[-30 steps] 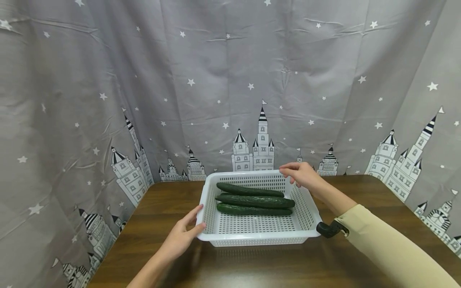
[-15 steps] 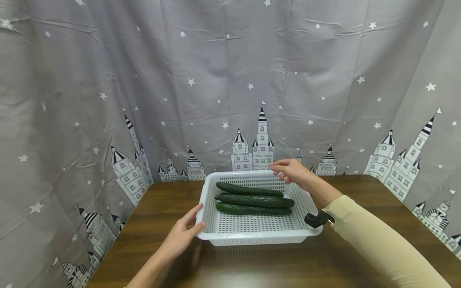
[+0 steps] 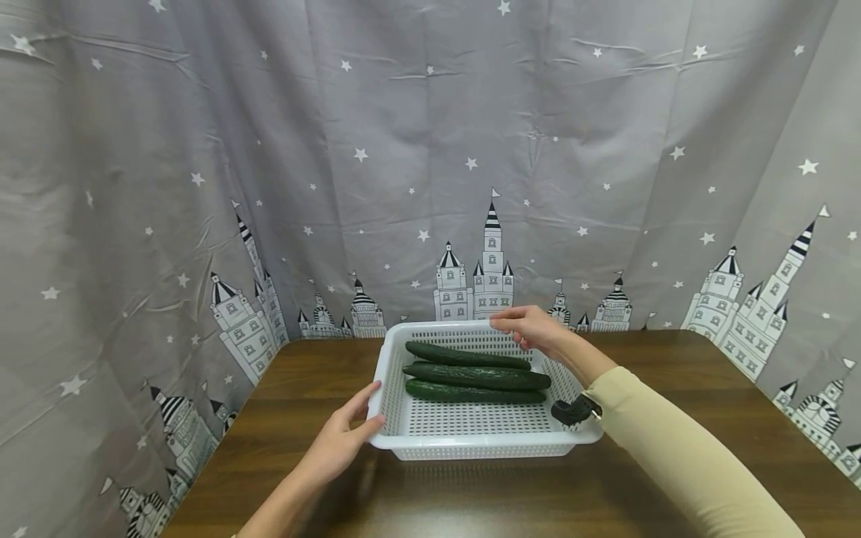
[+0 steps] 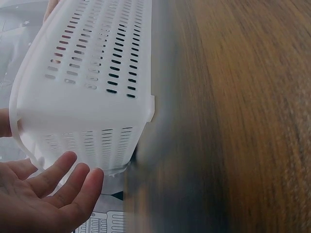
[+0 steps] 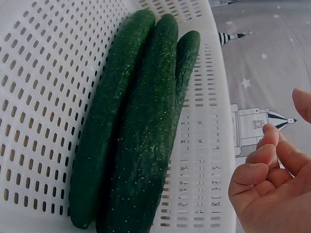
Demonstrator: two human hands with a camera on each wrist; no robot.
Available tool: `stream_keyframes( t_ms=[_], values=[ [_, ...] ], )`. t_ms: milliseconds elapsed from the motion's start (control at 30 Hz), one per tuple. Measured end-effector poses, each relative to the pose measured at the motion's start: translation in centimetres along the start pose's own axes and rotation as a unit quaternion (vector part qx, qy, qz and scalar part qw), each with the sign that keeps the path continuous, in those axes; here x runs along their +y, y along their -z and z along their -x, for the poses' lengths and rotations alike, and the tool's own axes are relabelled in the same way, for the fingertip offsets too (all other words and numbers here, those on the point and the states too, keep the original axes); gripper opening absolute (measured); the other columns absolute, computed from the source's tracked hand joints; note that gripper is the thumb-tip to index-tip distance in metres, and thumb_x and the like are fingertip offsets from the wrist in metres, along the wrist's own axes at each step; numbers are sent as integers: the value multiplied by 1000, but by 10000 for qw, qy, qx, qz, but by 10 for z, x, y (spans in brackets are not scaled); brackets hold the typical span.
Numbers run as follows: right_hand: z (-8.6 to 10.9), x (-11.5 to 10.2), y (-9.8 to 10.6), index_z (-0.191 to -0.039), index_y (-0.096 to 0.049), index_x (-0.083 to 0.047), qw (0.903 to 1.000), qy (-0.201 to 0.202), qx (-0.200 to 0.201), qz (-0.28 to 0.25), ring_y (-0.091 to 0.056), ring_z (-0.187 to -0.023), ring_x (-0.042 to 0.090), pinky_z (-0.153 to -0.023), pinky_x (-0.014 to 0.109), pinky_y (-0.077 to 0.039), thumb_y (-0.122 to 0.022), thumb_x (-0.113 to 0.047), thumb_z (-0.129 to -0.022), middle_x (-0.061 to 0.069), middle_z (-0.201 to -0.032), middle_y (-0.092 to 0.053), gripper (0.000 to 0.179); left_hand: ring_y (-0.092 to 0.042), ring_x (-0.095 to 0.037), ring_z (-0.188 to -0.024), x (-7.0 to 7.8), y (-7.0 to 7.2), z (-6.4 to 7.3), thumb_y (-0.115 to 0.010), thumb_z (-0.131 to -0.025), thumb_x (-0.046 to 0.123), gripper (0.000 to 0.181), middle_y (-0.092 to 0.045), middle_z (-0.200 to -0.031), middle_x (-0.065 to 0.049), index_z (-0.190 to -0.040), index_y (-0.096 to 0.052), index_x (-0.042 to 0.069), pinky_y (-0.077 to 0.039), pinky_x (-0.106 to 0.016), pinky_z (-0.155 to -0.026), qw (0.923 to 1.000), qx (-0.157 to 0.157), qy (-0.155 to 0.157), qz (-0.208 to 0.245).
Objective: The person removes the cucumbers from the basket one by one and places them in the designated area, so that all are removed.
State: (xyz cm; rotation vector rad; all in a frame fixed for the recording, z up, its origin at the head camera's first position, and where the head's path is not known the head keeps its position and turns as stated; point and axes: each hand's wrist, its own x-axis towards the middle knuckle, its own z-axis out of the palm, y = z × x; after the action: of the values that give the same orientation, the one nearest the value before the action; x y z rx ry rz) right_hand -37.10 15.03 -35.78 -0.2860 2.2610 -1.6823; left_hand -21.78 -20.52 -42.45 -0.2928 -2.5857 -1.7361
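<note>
Left hand (image 3: 339,441): digits spread apart, left rim of white basket (image 3: 484,441) touched by thumb and index finger. Right hand (image 3: 538,330): fingers loosely curled, thumb apart, positioned at far rim; contact can't be confirmed. Three cucumbers (image 3: 476,376) laid side by side in basket, right of left hand, below right hand. Basket carried by desk (image 3: 316,381), backed by grey curtain (image 3: 397,119) beyond both hands.

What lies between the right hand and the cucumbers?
In the right wrist view, the slotted wall and rim of the white basket lie between the right hand and the cucumbers.
</note>
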Motion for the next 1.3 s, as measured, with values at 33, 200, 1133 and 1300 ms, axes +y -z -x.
stream_keyframes(
  t_ms=[33,200,1133,1300],
  values=[
    [-1,1,-1,-138,-60,-6,10000,23,-21,31,-41,-61,10,-57,25,-37,-68,-30,-97,8,-106,-56,47,-59,-32,-117,0,0,0,-64,-98,15,60,-63,-129,-22,-153,-41,9,-50,-33,-86,10000,5,6,7],
    [-6,7,-5,-138,-61,-7,9999,35,-52,119,-38,-59,11,-58,27,-35,-70,-28,-96,1,-88,-57,47,-59,-31,-117,2,-1,1,-64,-98,14,60,-64,-129,-22,-153,-41,9,-50,-32,-86,10000,22,20,53],
    [-13,39,-24,-123,-74,-14,9894,-256,-221,1410,-41,-142,39,-113,61,-32,-76,-30,-89,11,-142,-60,37,-59,-29,-116,0,-1,1,-64,-98,16,59,-64,-129,-20,-153,-42,12,-50,-35,-86,9999,51,53,-125],
    [-14,45,-26,-118,-76,-14,9876,-264,-273,1526,-42,-142,38,-114,58,-31,-78,-28,-88,11,-142,-60,33,-59,-29,-115,2,-1,2,-63,-99,16,60,-63,-130,-22,-154,-41,11,-50,-36,-86,9999,20,29,-147]
  ],
)
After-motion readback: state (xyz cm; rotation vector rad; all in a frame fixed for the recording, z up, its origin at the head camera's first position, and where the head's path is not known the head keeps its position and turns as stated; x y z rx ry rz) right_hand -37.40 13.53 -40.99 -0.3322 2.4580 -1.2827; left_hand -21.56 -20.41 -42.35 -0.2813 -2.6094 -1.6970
